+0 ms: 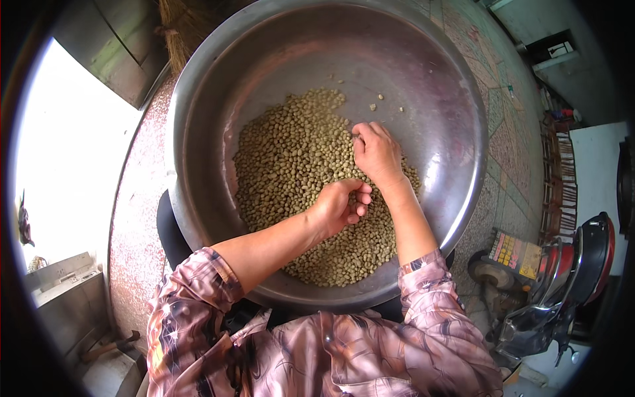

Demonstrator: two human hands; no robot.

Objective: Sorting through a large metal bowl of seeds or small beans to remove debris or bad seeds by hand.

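Observation:
In front of me a wide round metal basin [436, 99] holds a heap of small greenish-tan beans [292, 149], spread over its left and near side. My left hand [341, 204] hovers above the heap with curled fingers and the palm turned partly inward. Whether anything lies inside that curl is hidden. Just beyond it and to the right, my right hand [379, 151] reaches down at the heap's right edge. Its fingers are bent, and its fingertips are too small and shadowed to show whether they pinch a bean. A few loose beans [373, 106] lie apart on the basin floor.
A straw broom [176, 37] stands beyond the basin at upper left. To the right are a parked scooter [555, 283] and wooden chairs [558, 183] on the stone-patterned floor [516, 129]. A hammer-like tool [109, 346] rests at lower left, by a bright doorway.

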